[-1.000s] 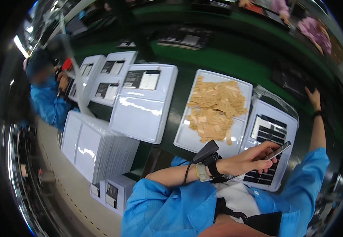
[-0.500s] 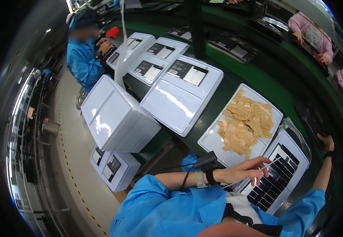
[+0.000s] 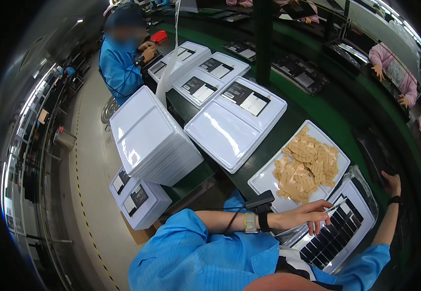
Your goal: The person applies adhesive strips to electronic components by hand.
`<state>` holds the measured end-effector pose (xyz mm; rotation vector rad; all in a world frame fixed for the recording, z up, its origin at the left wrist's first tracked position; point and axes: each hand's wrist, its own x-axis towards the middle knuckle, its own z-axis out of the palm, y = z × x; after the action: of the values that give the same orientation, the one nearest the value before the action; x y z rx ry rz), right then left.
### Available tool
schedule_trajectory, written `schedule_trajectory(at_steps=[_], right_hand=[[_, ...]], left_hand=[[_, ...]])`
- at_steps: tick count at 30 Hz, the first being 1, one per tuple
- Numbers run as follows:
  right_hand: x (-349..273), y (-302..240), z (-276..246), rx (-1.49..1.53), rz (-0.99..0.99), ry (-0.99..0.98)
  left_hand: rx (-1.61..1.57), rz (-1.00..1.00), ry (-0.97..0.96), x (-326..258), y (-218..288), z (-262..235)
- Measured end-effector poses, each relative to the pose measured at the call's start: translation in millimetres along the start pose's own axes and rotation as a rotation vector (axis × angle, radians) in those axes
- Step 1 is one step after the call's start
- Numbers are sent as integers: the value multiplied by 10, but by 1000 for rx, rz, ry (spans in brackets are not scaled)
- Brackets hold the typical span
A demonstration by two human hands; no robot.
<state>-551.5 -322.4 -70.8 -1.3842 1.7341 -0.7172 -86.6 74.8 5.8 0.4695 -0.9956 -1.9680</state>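
My left hand [image 3: 307,216] is closed around a thin, pale stick-like tool [image 3: 337,204], maybe tweezers. It hovers over the near edge of a white tray [image 3: 362,227] holding rows of small black rectangular pieces [image 3: 334,234]. At the far right, my right hand [image 3: 392,184] has its fingers stretched out at the near end of a dark flat panel [image 3: 373,145] on the green line. Whether it grips the panel is too dark to make out. Tan die-cut pieces [image 3: 307,165] lie heaped on another white tray [image 3: 260,182], just beyond my left hand.
A tall stack of white trays [image 3: 145,131] stands left. More white trays [image 3: 220,133] carry black-and-white battery packs [image 3: 246,98]. A dark green post [image 3: 263,43] rises behind. A co-worker in blue [image 3: 120,63] sits far left; people in pink [image 3: 392,68] work across the line.
My view has swung left, so most of the scene sits farther right and lower. My right hand has drawn slightly nearer to me. The left still holds the thin tool above the tray.
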Motion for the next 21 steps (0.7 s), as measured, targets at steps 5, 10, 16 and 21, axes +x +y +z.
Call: schedule_trajectory(at_steps=[5, 10, 16, 21], right_hand=[[94, -545, 794, -11, -27, 66], [451, -634, 1167, -32, -180, 46], [167, -1307, 1564, -27, -54, -100], [-76, -1655, 2169, -87, -54, -94]], left_hand=[[24, 27, 31, -41, -6, -18], [27, 46, 29, -56, 27, -17], [22, 53, 63, -88, 56, -54], [41, 102, 86, -164, 163, -71]])
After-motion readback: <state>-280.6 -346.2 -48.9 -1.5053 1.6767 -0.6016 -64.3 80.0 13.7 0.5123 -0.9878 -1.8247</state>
